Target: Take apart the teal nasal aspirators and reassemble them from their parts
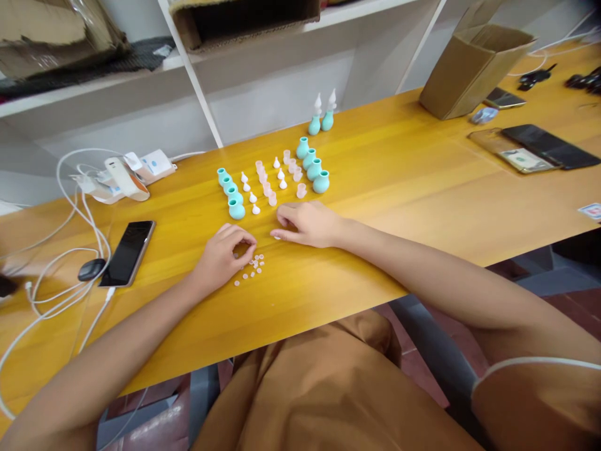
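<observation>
My left hand point(225, 250) rests on the yellow wooden table point(404, 188) with fingers curled, fingertips at a scatter of several tiny pale discs point(251, 269). My right hand point(307, 224) lies flat just to the right, fingertips pressing a small white piece against the table. Beyond the hands stand two rows of teal rubber bulbs point(231, 191) point(313, 166), with white tips point(248, 191) and pink translucent caps point(277, 178) lined up between them. Two assembled bulbs with white tips point(323, 116) stand farther back.
A black phone point(128, 252), a black puck and white cables point(70, 275) lie at the left, with white chargers point(124, 175) behind. A cardboard box point(474, 69), more phones point(547, 145) and a banknote sit at the right. White shelving rises behind the table.
</observation>
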